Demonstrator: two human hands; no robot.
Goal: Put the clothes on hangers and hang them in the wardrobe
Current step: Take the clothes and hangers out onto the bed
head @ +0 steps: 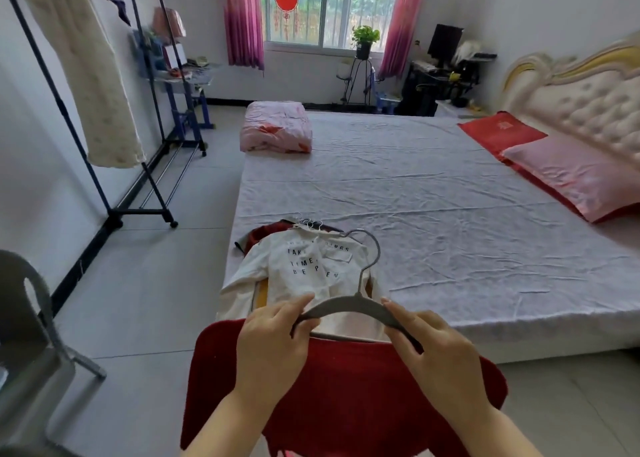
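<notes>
Off the near edge of the bed, the left hand and right hand are gripping the hanger, fingers curled round its arms, best easing each arm evenly into the red top seemingly draped beneath.

hands 2 | held hanger 1 | pillows 2 | curtains 2 | quilt 1

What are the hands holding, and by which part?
Both hands hold the grey hanger: left hand pinches its left shoulder end, right hand grips the right end. The hook is free. A red garment hangs under it.
</notes>
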